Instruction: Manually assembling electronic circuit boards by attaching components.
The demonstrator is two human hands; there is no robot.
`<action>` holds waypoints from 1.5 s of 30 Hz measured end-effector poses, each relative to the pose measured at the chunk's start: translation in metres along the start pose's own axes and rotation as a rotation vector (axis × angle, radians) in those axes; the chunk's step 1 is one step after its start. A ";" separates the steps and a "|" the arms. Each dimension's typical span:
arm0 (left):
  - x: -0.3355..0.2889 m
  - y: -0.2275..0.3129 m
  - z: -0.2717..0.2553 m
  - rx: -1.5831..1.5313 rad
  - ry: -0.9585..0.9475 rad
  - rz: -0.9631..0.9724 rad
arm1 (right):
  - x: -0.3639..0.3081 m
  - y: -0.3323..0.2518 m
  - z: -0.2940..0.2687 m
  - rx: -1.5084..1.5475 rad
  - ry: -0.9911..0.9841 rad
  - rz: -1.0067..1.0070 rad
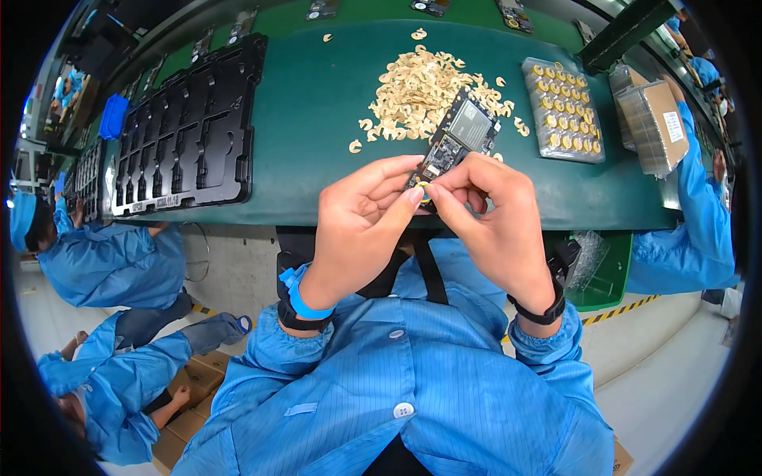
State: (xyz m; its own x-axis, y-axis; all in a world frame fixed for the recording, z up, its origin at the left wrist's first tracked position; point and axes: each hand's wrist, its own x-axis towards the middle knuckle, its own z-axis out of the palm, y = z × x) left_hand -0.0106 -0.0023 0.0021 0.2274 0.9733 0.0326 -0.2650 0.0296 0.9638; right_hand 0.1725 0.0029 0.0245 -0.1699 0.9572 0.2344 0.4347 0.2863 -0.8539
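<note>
Before my chest, over the table's near edge, a black circuit board (pixel 471 127) with a silver metal shield slants up and to the right. My left hand (pixel 355 210) is closed on its lower left end, thumb pressed near the tip. At that end sits a small round yellow-rimmed part (pixel 425 190), mostly covered by fingertips. My right hand (pixel 500 210) pinches at this part with thumb and forefinger, its other fingers curled against the board. Just beyond the board lies a heap of cream crescent-shaped pieces (pixel 417 87), a few scattered around it.
A black moulded tray (pixel 186 135) lies left on the green table (pixel 309 103). To the right are a clear tray of round yellow parts (pixel 562 111) and cardboard with clear trays (pixel 655 127). A green bin (pixel 615 274) stands below. Co-workers in blue are on both sides.
</note>
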 end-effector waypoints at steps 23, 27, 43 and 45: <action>0.002 0.003 0.000 0.064 0.119 0.021 | -0.009 0.008 0.015 -0.060 0.141 -0.287; 0.002 0.003 -0.001 0.087 0.117 0.019 | -0.009 0.011 0.015 -0.099 0.115 -0.353; 0.006 -0.002 -0.010 0.021 0.101 -0.007 | -0.003 0.015 0.017 -0.226 0.072 -0.457; 0.006 -0.002 -0.011 -0.012 0.081 -0.010 | -0.003 0.016 0.018 -0.220 0.082 -0.470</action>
State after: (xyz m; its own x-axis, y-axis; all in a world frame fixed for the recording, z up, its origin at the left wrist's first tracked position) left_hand -0.0185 0.0058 -0.0025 0.1541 0.9881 0.0011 -0.2743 0.0417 0.9607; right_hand 0.1644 0.0035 0.0021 -0.3257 0.7208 0.6118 0.5053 0.6797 -0.5317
